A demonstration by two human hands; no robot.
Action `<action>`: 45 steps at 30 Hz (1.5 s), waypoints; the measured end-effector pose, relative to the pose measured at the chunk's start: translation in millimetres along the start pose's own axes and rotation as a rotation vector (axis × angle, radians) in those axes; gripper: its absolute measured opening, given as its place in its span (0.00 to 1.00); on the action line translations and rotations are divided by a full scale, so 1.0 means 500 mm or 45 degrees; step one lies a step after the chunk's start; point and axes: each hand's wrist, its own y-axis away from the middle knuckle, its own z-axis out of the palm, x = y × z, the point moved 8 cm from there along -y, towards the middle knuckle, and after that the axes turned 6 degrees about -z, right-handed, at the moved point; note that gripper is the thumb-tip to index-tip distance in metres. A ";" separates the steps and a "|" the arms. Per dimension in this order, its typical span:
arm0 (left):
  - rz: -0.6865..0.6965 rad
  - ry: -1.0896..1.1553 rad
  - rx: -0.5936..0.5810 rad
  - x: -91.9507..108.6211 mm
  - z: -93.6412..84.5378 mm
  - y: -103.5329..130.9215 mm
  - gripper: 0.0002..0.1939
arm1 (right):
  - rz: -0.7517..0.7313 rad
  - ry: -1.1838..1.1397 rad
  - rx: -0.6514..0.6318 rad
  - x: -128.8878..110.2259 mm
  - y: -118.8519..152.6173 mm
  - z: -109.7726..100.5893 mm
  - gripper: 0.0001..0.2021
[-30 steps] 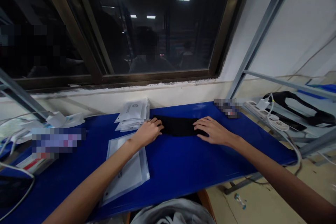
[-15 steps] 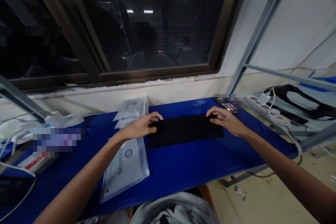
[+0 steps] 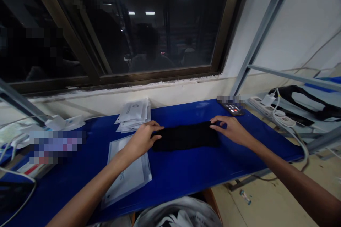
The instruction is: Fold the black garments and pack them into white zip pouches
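Note:
A black cloth (image 3: 185, 137), folded into a long strip, lies across the blue table (image 3: 183, 177). My left hand (image 3: 149, 135) pinches its upper left corner between thumb and fingers. At the upper right corner, my right hand (image 3: 222, 127) has thumb and fingertips closed on the edge. Under my left forearm is a flat translucent zip bag (image 3: 140, 166) with printed lettering, partly covered by the arm. Behind my left hand stands a pile of similar bags (image 3: 134, 111).
A phone (image 3: 231, 108) lies at the back right. White cables and a power strip (image 3: 266, 106) are beyond the table's right end. Chargers (image 3: 57, 122) and boxes sit at the left. A window and metal posts rise behind.
Both hands have moved slightly toward the table's front with the cloth's upper edge. The cloth's right end has shifted left, and my left hand covers more of the flat bag's print.

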 end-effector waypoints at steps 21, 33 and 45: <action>0.340 -0.219 -0.035 0.091 0.152 -0.086 0.27 | -0.425 0.710 -0.057 -0.129 -0.013 0.181 0.23; 0.264 0.012 -0.377 0.056 0.202 -0.097 0.28 | -0.051 0.465 -0.477 0.008 -0.009 0.128 0.29; 0.264 0.066 -0.567 0.101 0.158 -0.139 0.08 | -0.029 0.010 -0.265 -0.047 -0.036 0.040 0.12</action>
